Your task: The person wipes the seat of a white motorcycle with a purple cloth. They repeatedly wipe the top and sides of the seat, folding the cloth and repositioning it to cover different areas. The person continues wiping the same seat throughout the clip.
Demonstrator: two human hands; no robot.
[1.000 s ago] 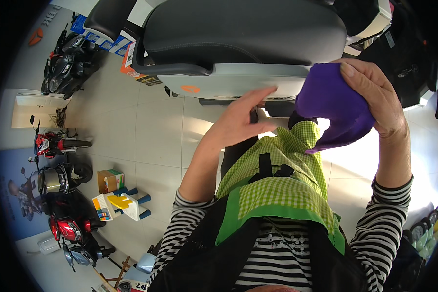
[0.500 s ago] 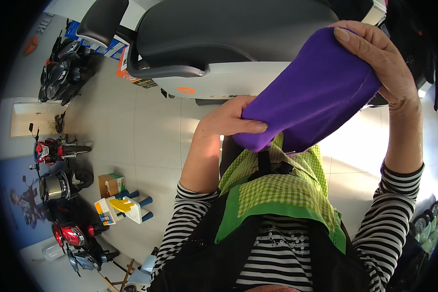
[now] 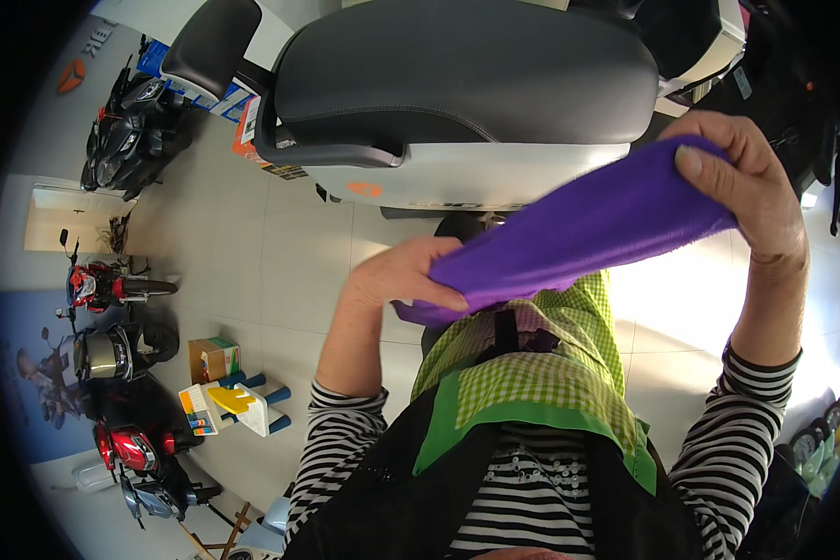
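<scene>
A purple cloth (image 3: 579, 224) is stretched between my two hands, in front of my green checked apron (image 3: 532, 397). My left hand (image 3: 406, 273) pinches its lower left end, thumb on top. Higher up, my right hand (image 3: 742, 182) grips the other end, the thumb pressed on the fabric and the fingers behind it. Just beyond the cloth stands a scooter with a black padded seat (image 3: 467, 75) and a pale side panel (image 3: 467, 177). The cloth hangs in the air, apart from the seat, and covers part of the panel's right side.
A black backrest (image 3: 210, 47) and a grab rail (image 3: 336, 154) rise at the seat's left. Several motorcycles, among them a red one (image 3: 131, 443), line the left wall. A small white stool with blue legs (image 3: 257, 411) and a cardboard box (image 3: 213, 359) stand on the tiled floor.
Both hands have come down toward me, the left also moving left. The cloth is now pulled into a longer, narrower band, and more of the seat shows.
</scene>
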